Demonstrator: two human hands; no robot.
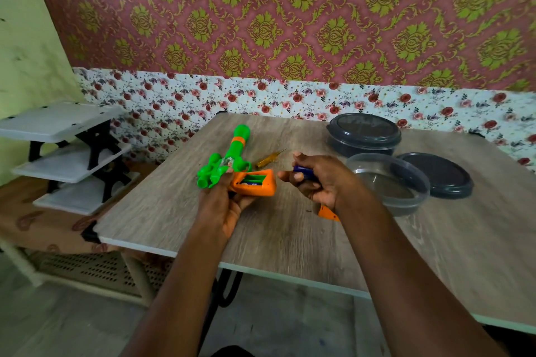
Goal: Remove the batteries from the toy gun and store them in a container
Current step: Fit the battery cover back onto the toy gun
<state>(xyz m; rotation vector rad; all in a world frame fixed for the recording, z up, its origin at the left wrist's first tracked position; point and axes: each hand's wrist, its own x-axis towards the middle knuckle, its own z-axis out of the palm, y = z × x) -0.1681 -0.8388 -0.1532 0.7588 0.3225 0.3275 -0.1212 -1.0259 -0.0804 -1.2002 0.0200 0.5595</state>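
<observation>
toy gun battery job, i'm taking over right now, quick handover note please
Left hand grips the green and orange plastic toy gun by its handle.
Right hand holds one blue battery in its fingers.
Done: orange battery cover off, lying by the right wrist; clear round plastic container stands open, dark lid beside it.
Left: drop this battery in the container; at least one more sits in the open compartment.
</observation>
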